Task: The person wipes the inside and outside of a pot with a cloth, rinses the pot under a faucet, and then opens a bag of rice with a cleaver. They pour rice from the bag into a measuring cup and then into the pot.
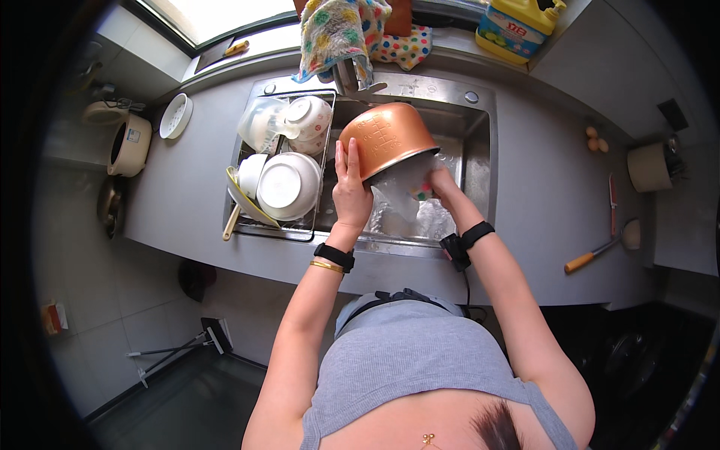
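Observation:
My left hand (350, 194) grips a copper-coloured inner pot of a rice cooker (388, 135), which bears embossed marks on its side. The pot is tipped over the stainless steel sink (478, 174), its mouth turned down towards me. Beneath the rim, my right hand (442, 185) holds a cloth with coloured dots (421, 191); part of its fingers is hidden. Water (394, 194) streams from the pot's mouth into the basin. Just left of the pot, a wire dish rack (316, 225) carries upturned white bowls (288, 185) and a yellow-edged plate (247, 197).
A faucet (346, 76) draped with a dotted towel (332, 34) rises behind the basin. On the right counter lie a red knife (612, 202), a wooden-handled ladle (585, 261) and eggs (593, 140). A yellow detergent jug (514, 31) stands on the sill.

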### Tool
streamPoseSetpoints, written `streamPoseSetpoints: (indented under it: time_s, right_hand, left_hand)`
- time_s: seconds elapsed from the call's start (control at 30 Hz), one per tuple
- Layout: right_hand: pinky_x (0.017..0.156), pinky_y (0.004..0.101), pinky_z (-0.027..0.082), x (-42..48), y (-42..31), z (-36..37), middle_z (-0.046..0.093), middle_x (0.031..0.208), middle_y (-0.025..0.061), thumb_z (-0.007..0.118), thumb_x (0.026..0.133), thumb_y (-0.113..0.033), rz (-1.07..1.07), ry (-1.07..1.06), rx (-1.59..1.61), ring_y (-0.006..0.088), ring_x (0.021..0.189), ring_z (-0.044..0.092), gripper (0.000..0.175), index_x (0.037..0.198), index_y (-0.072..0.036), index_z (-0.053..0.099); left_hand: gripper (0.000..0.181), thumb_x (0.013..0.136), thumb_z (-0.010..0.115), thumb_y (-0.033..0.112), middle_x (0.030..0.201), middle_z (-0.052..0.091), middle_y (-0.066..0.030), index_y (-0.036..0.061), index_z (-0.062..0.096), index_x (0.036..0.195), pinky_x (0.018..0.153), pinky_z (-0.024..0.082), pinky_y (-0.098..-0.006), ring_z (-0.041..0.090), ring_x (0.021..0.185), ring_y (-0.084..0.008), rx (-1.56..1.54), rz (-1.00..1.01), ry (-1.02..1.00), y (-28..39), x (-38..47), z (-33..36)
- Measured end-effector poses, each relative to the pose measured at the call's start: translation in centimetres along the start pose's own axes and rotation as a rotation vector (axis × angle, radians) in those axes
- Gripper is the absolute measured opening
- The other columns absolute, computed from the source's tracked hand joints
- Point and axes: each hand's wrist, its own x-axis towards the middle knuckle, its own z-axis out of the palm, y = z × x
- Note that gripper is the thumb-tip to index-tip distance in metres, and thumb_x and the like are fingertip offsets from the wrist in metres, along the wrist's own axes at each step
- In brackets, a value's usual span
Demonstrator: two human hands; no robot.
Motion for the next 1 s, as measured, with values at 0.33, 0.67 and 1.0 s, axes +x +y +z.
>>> streamPoseSetpoints:
  time_s: [0.33, 0.67, 1.0]
  right_hand:
    - [0.078, 0.0308, 0.045, -1.7, -2.3, -0.6, 0.06, 0.1, 0.0039, 0.053, 0.082, -0.006, -0.157, -0.048, -0.116, 0.0145, 0.089, 0.057, 0.028, 0.109, -0.004, 0.057]
    - [0.063, 0.0292, 0.048, 0.0, 2.5, -3.4, 0.063, 0.084, 0.0103, 0.069, 0.068, -0.02, 0.03, -0.341, -0.661, 0.0184, 0.067, 0.06, 0.034, 0.095, -0.001, 0.062]
    - [0.094, 0.0389, 0.035, 0.5, 11.9, -1.3, 0.044, 0.129, 0.0166, 0.048, 0.075, -0.065, 0.293, -0.665, -0.959, 0.0309, 0.117, 0.043, 0.075, 0.119, -0.004, 0.053]
  left_hand:
    - [0.072, 0.067, 0.055, -0.009, 0.138, 0.025, -0.0224, 0.0195, 0.038, 0.132, 0.059, 0.054, -0.0342, 0.061, 0.084, -0.0346, 0.027, 0.302, 0.189, -0.3, 0.9, -0.7]
    - [0.072, 0.072, 0.048, -0.011, 0.137, 0.026, -0.0238, 0.0204, 0.032, 0.135, 0.064, 0.052, -0.0387, 0.054, 0.099, -0.0409, -0.027, 0.157, 0.236, -0.1, 1.4, -1.3]
    - [0.075, 0.07, 0.046, -0.013, 0.135, 0.029, -0.0239, 0.0189, 0.03, 0.136, 0.078, 0.048, -0.0418, 0.043, 0.113, -0.0425, -0.054, 0.079, 0.203, -0.7, 0.5, -0.9]
